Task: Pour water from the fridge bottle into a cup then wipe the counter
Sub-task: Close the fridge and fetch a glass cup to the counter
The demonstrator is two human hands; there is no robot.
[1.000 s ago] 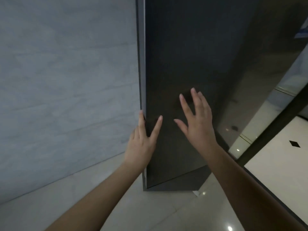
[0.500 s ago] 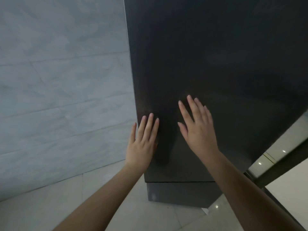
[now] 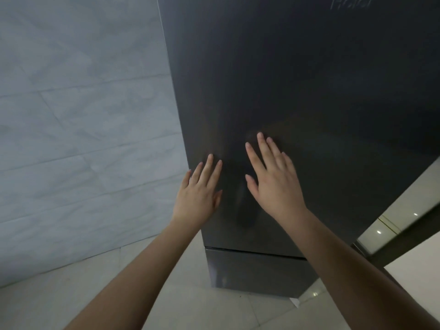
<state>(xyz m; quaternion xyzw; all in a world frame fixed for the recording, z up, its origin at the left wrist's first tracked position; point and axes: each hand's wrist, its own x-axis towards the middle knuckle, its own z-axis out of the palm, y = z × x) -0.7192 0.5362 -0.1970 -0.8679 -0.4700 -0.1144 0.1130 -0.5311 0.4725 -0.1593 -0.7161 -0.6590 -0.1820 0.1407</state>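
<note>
A tall dark grey fridge door [image 3: 297, 91] fills the upper right of the head view. My left hand [image 3: 200, 189] lies flat against it near its left edge, fingers straight and close together. My right hand [image 3: 271, 177] presses the door beside it, fingers spread and straight. A narrower dark lower panel [image 3: 252, 270] sits under the door. No bottle, cup or cloth is in sight.
A pale grey tiled wall [image 3: 78, 139] stands to the left of the fridge. Glossy light floor tiles [image 3: 181, 301] lie below. At the right, a dark frame [image 3: 404, 225] crosses in front of a shiny pale surface [image 3: 390, 220].
The door has swung from edge-on to facing me squarely. My left hand moved from the door's edge onto its face; both hands stayed flat on it.
</note>
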